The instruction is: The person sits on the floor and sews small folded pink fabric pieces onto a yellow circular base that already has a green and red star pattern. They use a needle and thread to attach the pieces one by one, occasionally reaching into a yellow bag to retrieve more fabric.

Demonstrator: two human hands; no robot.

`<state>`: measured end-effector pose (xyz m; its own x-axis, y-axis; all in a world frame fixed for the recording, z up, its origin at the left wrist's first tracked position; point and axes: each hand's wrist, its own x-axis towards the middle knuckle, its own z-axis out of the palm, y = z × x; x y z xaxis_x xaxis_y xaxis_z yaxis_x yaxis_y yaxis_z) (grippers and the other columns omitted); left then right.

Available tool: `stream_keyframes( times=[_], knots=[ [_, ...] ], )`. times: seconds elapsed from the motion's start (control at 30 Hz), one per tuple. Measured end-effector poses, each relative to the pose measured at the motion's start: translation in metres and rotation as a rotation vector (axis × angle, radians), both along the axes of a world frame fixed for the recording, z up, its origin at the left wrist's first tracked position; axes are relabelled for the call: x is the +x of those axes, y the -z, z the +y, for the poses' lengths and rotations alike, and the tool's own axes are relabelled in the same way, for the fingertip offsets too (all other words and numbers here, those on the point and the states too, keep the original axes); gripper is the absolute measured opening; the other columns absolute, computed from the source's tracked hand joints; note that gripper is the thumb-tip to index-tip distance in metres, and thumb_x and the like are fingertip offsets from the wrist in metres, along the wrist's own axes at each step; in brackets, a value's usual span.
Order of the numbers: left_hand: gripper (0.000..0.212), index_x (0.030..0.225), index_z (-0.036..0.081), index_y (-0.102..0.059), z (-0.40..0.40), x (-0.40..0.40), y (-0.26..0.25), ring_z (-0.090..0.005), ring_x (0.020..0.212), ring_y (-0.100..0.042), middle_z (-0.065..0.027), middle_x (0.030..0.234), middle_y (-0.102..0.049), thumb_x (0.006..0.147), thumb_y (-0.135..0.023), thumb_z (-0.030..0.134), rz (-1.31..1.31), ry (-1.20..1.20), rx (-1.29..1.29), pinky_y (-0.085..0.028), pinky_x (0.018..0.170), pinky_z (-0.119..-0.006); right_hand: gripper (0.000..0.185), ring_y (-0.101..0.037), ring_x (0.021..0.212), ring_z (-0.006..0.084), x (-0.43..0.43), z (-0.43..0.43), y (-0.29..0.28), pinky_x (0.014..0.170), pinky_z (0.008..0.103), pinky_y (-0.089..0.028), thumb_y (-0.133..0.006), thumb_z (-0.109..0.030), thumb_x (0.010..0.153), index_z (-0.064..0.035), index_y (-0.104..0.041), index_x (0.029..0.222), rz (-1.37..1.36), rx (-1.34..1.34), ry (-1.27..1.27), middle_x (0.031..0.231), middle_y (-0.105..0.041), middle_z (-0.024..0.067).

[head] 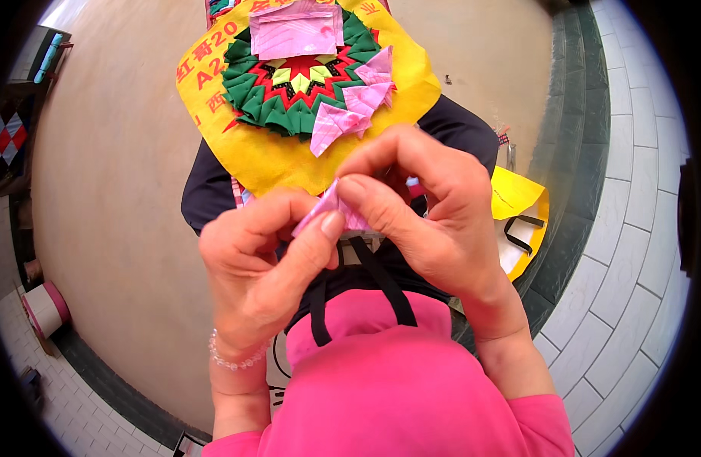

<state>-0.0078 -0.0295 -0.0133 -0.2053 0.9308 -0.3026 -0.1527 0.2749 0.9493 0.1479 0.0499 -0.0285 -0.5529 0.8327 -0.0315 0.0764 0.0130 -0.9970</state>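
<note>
Between my two hands is a small folded piece of pink patterned fabric (pixel 355 218). My left hand (pixel 270 263) pinches its left corner with thumb and forefinger. The thumb and forefinger of my right hand (pixel 425 200) press its upper edge. Beyond them a round patchwork (pixel 301 83) of folded green, red, black and lime fabric lies on a yellow cloth (pixel 253 165) bearing red writing. Several pink folded triangles (pixel 333 123) sit along the patchwork's right edge. A stack of flat pink fabric pieces (pixel 297 35) rests on its far side.
The yellow cloth spreads over my dark-trousered knees (pixel 465 128). A yellow and white bag (pixel 516 211) with black handles is on the floor to my right. Beyond it runs a dark tiled strip (pixel 573 171). A white and pink container (pixel 45 308) is at the far left.
</note>
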Motion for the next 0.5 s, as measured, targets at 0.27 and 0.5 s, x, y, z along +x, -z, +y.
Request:
stream_keyframes(
  times=[0.27,0.5],
  knots=[
    [0.019,0.085,-0.002,-0.064,0.056,-0.038,-0.014,-0.0017,0.051,-0.044,-0.0007,0.062,-0.056,0.091,-0.060,0.016,0.317,-0.029,0.049,-0.026,0.047,-0.016,0.010,-0.058,0.068,0.0071,-0.004,0.012,0.019,0.060,0.0205,-0.046,-0.065,0.000,0.087,0.0021,-0.063,0.097,-0.138,0.360,0.128,0.083,-0.061,0.0042],
    [0.020,0.079,-0.002,-0.062,0.083,-0.054,0.005,0.0005,0.038,-0.031,-0.0011,0.058,-0.054,0.091,-0.061,0.015,0.140,0.098,-0.189,-0.019,0.038,-0.017,0.012,-0.058,0.062,0.0153,-0.008,0.017,0.033,0.056,0.0247,-0.045,-0.065,0.006,0.081,0.0012,-0.064,0.092,-0.164,0.397,0.080,0.082,-0.061,0.0081]
  ],
)
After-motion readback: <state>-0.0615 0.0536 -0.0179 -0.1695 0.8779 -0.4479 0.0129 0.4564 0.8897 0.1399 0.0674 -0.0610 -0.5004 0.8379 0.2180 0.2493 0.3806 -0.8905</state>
